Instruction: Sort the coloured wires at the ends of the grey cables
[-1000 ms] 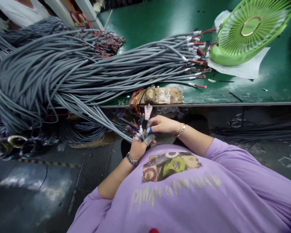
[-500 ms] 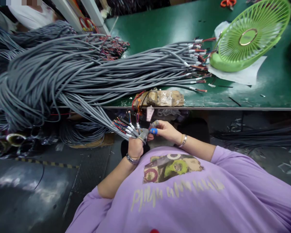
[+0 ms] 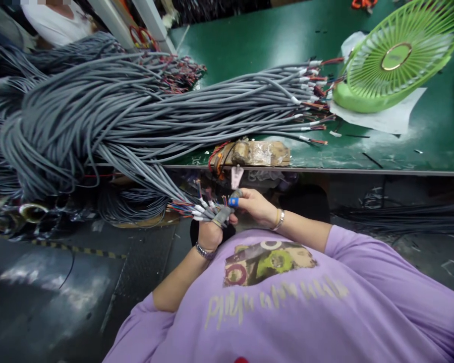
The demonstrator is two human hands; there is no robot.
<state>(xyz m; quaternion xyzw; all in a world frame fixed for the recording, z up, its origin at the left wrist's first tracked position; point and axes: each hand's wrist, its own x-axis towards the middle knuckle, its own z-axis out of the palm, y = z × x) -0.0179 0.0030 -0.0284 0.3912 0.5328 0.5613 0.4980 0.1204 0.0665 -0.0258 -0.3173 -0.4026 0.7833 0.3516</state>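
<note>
Near my waist, below the bench edge, my left hand (image 3: 211,233) is closed round the ends of several grey cables (image 3: 162,182). White sleeves and stripped, coloured wires (image 3: 179,206) fan out from that bunch. Grey wrapping covers some of the fingers. My right hand (image 3: 255,205) is beside it, thumb and forefinger pinched together at the fine wire ends; a blue band (image 3: 233,201) is round one digit. Exactly which strand the pinch holds is too small to make out. The cables run up to a large pile of grey cables (image 3: 136,108) on the bench.
A green fan (image 3: 396,56) stands on white paper (image 3: 403,118) on the green bench (image 3: 280,35). A taped wooden block (image 3: 263,153) sits at the bench's front edge. Orange-handled scissors (image 3: 364,4) lie at the back. A person in white (image 3: 58,22) is at upper left.
My right hand has shifted slightly left, closer to my left hand. The wire ends in the bunch have spread and tilted left. The whole view has moved a little.
</note>
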